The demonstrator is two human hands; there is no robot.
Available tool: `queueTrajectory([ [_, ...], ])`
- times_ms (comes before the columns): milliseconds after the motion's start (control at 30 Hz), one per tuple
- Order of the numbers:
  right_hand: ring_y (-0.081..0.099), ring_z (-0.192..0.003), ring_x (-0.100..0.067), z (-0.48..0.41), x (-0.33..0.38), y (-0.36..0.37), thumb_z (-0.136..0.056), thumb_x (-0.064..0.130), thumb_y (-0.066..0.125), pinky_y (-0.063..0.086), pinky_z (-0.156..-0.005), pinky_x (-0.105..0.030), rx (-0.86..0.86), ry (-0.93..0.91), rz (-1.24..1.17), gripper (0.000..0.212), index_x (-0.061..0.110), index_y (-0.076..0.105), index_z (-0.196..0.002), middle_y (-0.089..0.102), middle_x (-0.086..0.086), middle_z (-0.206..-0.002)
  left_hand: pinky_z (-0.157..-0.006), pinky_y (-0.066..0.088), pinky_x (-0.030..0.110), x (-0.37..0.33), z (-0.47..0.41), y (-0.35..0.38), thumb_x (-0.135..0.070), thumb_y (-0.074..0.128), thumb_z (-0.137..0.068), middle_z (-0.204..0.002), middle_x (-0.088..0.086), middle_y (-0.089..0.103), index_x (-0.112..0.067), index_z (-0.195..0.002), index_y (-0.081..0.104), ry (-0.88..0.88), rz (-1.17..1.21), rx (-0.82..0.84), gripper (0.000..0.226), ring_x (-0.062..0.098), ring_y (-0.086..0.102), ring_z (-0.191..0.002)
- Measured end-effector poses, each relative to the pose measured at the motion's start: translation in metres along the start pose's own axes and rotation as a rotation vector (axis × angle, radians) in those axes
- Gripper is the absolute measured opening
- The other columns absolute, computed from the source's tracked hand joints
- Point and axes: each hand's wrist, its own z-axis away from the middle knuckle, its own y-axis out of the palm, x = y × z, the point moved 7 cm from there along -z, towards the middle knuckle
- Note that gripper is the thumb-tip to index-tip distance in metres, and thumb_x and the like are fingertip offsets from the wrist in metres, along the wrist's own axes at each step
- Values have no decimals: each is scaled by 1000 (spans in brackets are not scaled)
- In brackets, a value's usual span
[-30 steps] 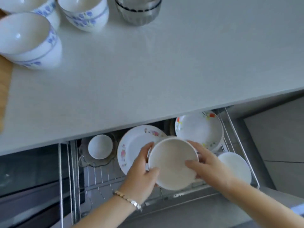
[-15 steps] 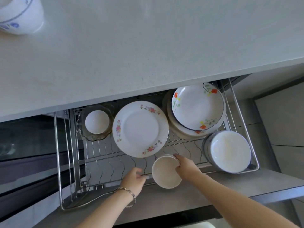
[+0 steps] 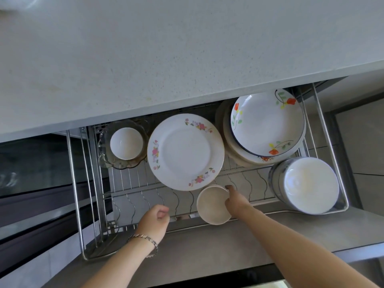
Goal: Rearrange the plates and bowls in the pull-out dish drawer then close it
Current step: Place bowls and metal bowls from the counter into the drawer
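- My right hand grips the rim of a small cream bowl, fingers curled over its far edge, at the front of the wire dish drawer.
- My left hand hangs just left of the bowl, loosely curled and holding nothing.
- Behind the bowl lies a pink-flowered plate; left of it, a white bowl sits in a glass dish.
- At the right are an orange-flowered plate stack and, nearer me, a plain white stack.
- The drawer stands pulled out under the bench.
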Motion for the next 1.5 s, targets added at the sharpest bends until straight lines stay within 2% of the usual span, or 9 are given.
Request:
queueTrajectory([
  [200,47,-128,-35,10,3,-2,-96,27,42,40,-106,-40,97,53,119,64,6,12,-148,46,-17,-141,-94,42,26,-2,-6,-11,-10,47,-92,-122,5,64,-14,-115,60,-13,29,6,27,20,58,-114],
  [367,51,-124,-30,43,32,-38,-94,28,45,44,-97,-35,41,26,294,53,7,32,-141,51,-13,-136,-93,49,32,-20,-1,-36,-11,47,-92,-114,5,67,-18,-107,60,70,97,-8,21,21,62,-107],
  [600,64,-104,-21,141,198,-109,-92,21,45,47,-86,-25,0,-354,355,36,6,58,-122,63,-8,-125,-68,50,25,-91,45,-186,-1,45,-92,-79,-2,66,-24,-85,58,361,487,-330,27,5,64,-64],
  [700,64,-69,-10,180,284,-140,-88,21,50,44,-58,-14,-70,-516,253,32,13,60,-117,66,0,-98,-74,51,37,-112,57,-271,-3,48,-91,-81,3,64,-31,-79,54,474,635,-505,31,18,63,-68],
  [867,62,-78,-19,197,418,-170,-89,24,54,52,-76,-33,-202,-691,-15,36,9,55,-122,71,-14,-95,-87,50,49,-121,33,-387,-20,53,-75,-100,9,62,-13,-110,53,441,926,-676,36,27,59,-90],
  [1033,62,-70,-22,178,505,-167,-92,34,54,55,-67,-30,-102,-606,-561,62,15,27,-145,56,-14,-124,-68,53,35,-134,-27,-442,-38,55,-76,-121,7,51,-19,-136,38,351,1067,-549,66,31,59,-98],
  [1133,60,-63,-19,157,530,-165,-92,34,53,57,-73,-32,-109,-564,-697,65,16,22,-146,47,-15,-136,-81,53,42,-142,-51,-460,-41,53,-81,-131,2,44,-25,-143,26,330,1097,-479,70,36,57,-111],
  [1267,63,-84,-29,139,539,-162,-90,20,52,58,-69,-34,-63,-542,-770,46,9,38,-133,51,-20,-130,-62,53,38,-147,-60,-455,-22,42,-94,-125,16,50,-13,-136,37,270,1144,-245,43,31,58,-69],
  [1500,63,-79,-27,153,486,-166,-88,2,44,56,-81,-39,-111,-618,-808,49,15,40,-135,56,-11,-114,-51,57,35,-148,-40,-412,11,40,-81,-125,9,51,-17,-127,45,374,1165,-270,54,32,57,-91],
])
